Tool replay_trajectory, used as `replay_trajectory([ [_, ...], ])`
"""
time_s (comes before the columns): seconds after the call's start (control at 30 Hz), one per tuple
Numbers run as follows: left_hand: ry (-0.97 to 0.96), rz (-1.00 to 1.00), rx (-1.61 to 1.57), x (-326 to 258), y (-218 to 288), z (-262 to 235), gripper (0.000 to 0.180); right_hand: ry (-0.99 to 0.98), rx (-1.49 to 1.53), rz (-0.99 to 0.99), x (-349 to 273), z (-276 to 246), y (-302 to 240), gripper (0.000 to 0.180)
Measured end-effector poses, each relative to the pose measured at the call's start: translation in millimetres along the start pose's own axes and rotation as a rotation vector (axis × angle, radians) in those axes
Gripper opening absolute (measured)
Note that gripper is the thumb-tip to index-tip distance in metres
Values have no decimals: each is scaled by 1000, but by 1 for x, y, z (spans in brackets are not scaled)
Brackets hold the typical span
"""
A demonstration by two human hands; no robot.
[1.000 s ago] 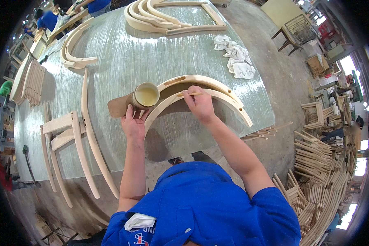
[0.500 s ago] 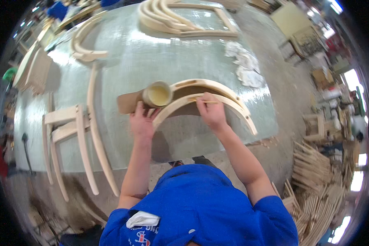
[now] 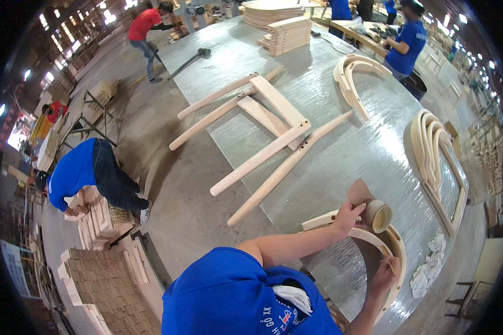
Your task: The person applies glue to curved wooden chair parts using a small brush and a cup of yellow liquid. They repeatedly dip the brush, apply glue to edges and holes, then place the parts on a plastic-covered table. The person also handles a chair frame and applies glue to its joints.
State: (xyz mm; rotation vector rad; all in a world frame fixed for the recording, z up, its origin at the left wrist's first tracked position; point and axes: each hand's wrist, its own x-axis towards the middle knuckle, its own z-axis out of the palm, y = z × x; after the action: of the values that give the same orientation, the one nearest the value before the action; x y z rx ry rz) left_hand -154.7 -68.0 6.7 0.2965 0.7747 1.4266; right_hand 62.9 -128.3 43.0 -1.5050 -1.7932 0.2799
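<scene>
Head view: near a pale, arched wooden rail [image 3: 371, 238], a round, grey-brown cup [image 3: 379, 216] is clasped by the left hand [image 3: 347, 218]; at the rail, a slim tan stick [image 3: 392, 267] is pinched by the right hand's fingers [image 3: 384, 272]. Coating is presumably in hand; steady contact is called for next.

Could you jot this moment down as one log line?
left hand: holding cup | right hand: holding thin stick at curved wooden pieces | nearby: white cloths, chair frame on table
</scene>
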Motion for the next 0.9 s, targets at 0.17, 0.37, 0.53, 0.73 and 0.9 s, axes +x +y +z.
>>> replay_trajectory([
  [0.17,42,27,8,-5,9,-7,27,-36,-88,213,13,-42,30,18],
  [0.37,29,74,16,-10,6,-13,25,-117,-182,47,15,-66,32,11],
  [0.53,-28,91,30,-11,2,-19,24,66,272,192,11,-72,25,7],
  [0.73,-31,-48,128,-27,-14,17,27,306,634,399,5,-54,-12,13],
  [0.9,-86,-47,224,-37,-21,22,25,206,605,407,9,-31,-8,19],
])
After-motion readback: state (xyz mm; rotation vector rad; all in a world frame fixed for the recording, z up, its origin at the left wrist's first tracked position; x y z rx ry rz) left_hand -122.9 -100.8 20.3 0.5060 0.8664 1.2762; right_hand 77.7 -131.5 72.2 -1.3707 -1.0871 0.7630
